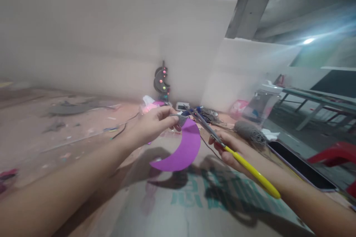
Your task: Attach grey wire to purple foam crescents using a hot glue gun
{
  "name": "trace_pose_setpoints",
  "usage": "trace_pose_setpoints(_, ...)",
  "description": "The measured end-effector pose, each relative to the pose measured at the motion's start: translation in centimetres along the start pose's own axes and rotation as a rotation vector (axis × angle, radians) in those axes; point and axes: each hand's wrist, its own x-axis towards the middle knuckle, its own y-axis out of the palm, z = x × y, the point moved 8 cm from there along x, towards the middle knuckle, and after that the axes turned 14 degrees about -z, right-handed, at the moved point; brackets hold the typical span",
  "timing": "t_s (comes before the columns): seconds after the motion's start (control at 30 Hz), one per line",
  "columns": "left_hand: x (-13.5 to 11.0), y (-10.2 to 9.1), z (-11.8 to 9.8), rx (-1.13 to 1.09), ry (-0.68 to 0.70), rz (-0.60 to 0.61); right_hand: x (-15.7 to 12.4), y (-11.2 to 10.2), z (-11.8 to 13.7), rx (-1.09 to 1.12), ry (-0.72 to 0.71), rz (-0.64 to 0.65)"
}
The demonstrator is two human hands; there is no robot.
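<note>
Between the thumb and fingers of my left hand (164, 118) is the upper end of a purple crescent-shaped piece (187, 150). A bit of grey material (182, 119) lies against that end, at my fingertips. My right hand (229, 148) is closed on scissors with a yellow handle (250, 172). Their long metal blades point up and left, with the tips just beyond the crescent's top; whether they touch it I cannot tell. The crescent hangs above a printed cardboard sheet (150, 207) and casts a shadow on it.
Behind my hands, a dark crescent ornament with coloured balls (160, 80) is against a white panel (111, 37). Grey yarn (249, 133), a phone (303, 164) and a clear plastic jug (263, 103) are on the right. Grey scraps (68, 108) litter the left side.
</note>
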Motion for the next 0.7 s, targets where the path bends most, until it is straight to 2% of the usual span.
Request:
trace_pose_setpoints(0.2,-0.3,0.1,-0.5,0.062,-0.001,-0.039,-0.4,1.4,-1.3,0.078,0.076,0.094)
trace_pose_setpoints(0.37,-0.6,0.3,-0.8,0.091,-0.003,-0.053,-0.7,2.0,-1.2,0.127,0.106,0.145)
trace_pose_setpoints(0.7,-0.8,0.8,-0.7,0.05,-0.031,-0.029,-0.7,2.5,-1.7,0.162,0.087,0.137)
